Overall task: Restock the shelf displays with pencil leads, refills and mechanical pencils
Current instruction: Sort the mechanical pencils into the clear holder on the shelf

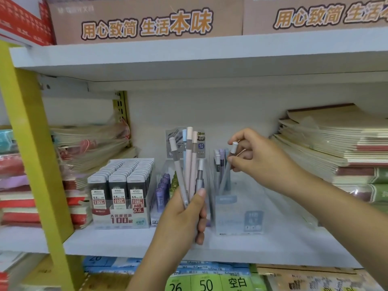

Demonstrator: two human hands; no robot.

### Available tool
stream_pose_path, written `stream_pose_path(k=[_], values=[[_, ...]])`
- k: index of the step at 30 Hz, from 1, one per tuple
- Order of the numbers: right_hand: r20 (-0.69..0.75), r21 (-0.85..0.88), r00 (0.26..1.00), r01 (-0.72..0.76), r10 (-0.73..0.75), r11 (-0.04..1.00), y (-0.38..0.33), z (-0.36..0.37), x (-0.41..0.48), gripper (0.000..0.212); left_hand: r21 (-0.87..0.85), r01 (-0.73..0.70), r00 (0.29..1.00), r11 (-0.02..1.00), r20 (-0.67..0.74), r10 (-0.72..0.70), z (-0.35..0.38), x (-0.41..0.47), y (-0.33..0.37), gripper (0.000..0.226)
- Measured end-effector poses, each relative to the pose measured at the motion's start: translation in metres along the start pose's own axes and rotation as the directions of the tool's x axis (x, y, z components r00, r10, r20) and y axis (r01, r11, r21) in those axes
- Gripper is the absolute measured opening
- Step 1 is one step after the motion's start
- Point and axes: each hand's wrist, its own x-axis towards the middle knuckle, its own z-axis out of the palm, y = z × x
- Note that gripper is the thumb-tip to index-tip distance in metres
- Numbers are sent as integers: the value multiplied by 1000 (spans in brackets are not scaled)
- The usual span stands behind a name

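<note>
Your white shelf board (130, 242) carries a clear display box of dark grey lead cases (120, 192) at 9 o'clock. Purple lead tubes (162, 190) stand just beside it, a clear plastic pencil holder (237, 215) sits at centre, and stacked kraft-cover notebooks (336, 143) lie at 3 o'clock.

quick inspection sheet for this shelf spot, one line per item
surface: white shelf, carries displays and notebooks
job's things: pencil bundle upright in hand; grey pencil tip down in clear holder; lead display box at left, rows full
clutter: notebook stacks on both sides
grippers: left hand grips the pencil bundle; right hand pinches the grey pencil near its cap
cables: nothing seen
surroundings: cardboard boxes on the upper shelf; yellow upright at left
</note>
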Motion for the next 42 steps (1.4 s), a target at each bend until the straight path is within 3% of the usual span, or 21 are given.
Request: stream_pose_path(k=[7, 15, 19, 22, 24, 28, 33, 36, 39, 42], values=[[39, -53, 999, 30, -28, 998, 4, 11, 0, 37, -20, 21, 1000, 1000, -5, -21, -1, -2, 0, 23], [100, -71, 995, -18, 25, 997, 6, 18, 6, 20, -34, 18, 1000, 999, 14, -18, -5, -5, 4, 37], [-9, -232, 999, 44, -47, 972, 3, 16, 0, 13, -43, 14, 1000, 999, 21, -14, -7, -8, 4, 34], [-104, -43, 993, 48, -53, 998, -9, 14, -13, 11, -36, 21, 999, 999, 41, -20, -7, -9, 4, 35], [-45, 149, 999, 16, -9, 989, -19, 17, -22, 16, -28, 12, 997, 1000, 72, -10, -4, -9, 5, 37], [73, 316, 997, -37, 15, 948, -28, 24, -34, 24, -81, -23, 988, 996, 149, 35, 3, -10, 11, 32], [-79, 529, 989, -62, 122, 846, -27, 21, -33, 16, -75, -43, 975, 996, 215, 58, 6, -11, 13, 19], [-307, 599, 941, 76, 141, 797, -26, 6, -23, 17, -60, -25, 985, 998, 170, 35, 0, -9, 8, 27], [-492, 506, 870, 246, 42, 826, -23, -7, -19, 21, -75, 2, 994, 997, 107, 6, -4, -8, -1, 45], [-504, 386, 863, 260, -33, 885, -16, -3, -19, 24, -83, 33, 996, 996, 88, -26, -2, -5, -9, 44]])
